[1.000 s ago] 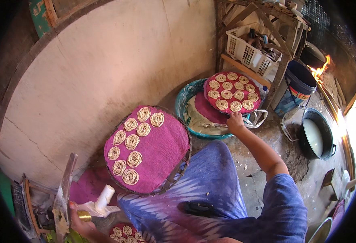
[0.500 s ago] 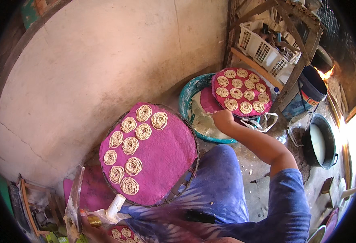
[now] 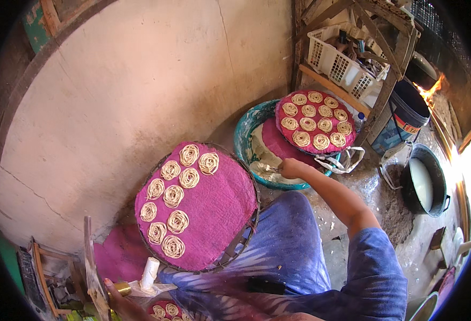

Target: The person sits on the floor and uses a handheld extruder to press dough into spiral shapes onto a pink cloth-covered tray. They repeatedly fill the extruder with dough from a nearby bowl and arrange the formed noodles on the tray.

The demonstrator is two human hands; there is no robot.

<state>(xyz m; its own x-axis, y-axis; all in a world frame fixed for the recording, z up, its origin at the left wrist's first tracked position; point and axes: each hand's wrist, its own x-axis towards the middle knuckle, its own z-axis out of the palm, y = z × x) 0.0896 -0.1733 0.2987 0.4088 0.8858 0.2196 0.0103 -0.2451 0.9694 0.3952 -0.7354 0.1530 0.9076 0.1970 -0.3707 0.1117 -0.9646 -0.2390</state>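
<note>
Head: right hand (image 3: 293,168) nearer dough (image 3: 264,156)

Rough, makeshift cooking room, small-scale food making. Fire (image 3: 432,92) burning, far right of the right fingers (image 3: 284,169), dark pot (image 3: 424,68) beside it. Fingers at a teal basin (image 3: 239,142) of pale paste (image 3: 261,152). Left of them, noodle-like coils (image 3: 173,196) on a cloth-covered round tray (image 3: 219,206). To their right, bucket (image 3: 388,134) and black tub (image 3: 440,200) on bare grey floor (image 3: 334,227). Beyond: stained, cracked wall (image 3: 139,85); timber shelf (image 3: 332,84) with white crate (image 3: 334,63).
</note>
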